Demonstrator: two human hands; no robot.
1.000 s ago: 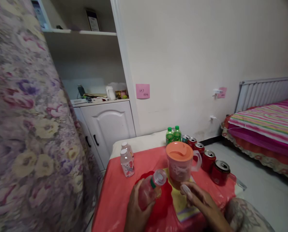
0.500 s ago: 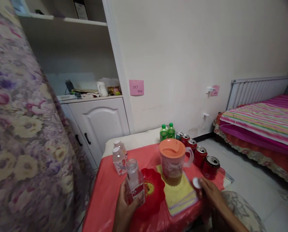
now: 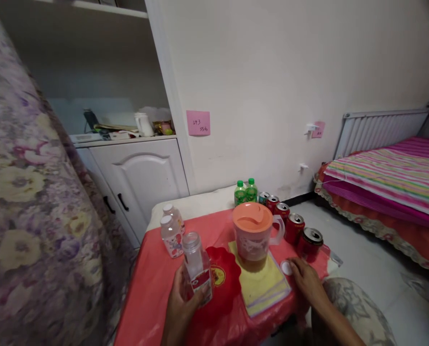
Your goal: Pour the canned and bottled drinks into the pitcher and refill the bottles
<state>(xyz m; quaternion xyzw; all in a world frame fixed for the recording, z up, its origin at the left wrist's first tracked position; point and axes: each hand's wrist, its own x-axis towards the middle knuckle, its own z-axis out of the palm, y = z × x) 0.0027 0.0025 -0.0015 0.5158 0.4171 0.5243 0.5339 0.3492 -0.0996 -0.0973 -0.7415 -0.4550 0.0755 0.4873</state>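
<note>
Might drop open bottle [image 3: 197, 271], held left of pitcher [image 3: 252, 240], by slackening left grip [image 3: 184, 297]; touching cap [image 3: 286, 268] with right grip [image 3: 305, 279], unclear if pinched.

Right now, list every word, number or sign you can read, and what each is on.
"243" or "293" (middle digit unclear): pink wall note, top line.
"55", apparently, then an unclear mark: same note, lower line.
Too blurred or small: markings on the clear bottle in the left hand, red dish, jug, cans, white-capped bottles, green-capped bottles and smaller pink note.
</note>
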